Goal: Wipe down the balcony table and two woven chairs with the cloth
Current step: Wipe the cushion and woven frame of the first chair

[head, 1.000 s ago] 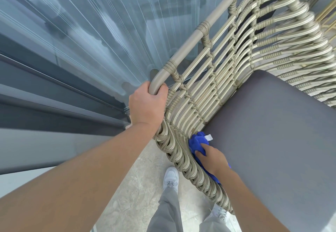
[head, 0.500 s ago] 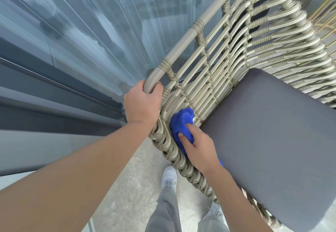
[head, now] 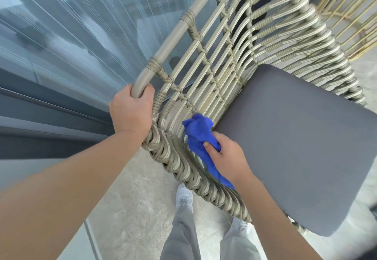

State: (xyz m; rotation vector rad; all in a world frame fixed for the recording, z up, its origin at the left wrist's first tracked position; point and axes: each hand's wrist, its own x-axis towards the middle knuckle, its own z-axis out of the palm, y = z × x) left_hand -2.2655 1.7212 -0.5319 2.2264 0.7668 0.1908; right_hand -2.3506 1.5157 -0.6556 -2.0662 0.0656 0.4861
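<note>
While the left hand clenches the smooth top rail of the chair, fingers wrapped over the tube at its lower bend, the right hand grips the blue cloth in a bunch. Thumb lies across the cloth; the other fingers curl beneath it and are hidden. Cloth's upper end sits against the woven side panel, just beside the near corner of the grey cushion. Its lower tail hangs past the wrist and over the wrapped rim of the seat frame.

Chair: beige cord weave on a tubular frame, backrest curving away at upper right, slightly blurred there. Cushion fills the seat.

Surroundings: glass panel to the left of the chair, with a dark frame below it. Floor is pale stone tile. Person's legs in grey trousers and white shoes stand close to the chair rim (one shoe partly under it). Thin gold rods show at the upper right, behind the backrest; what they belong to cannot be told.
</note>
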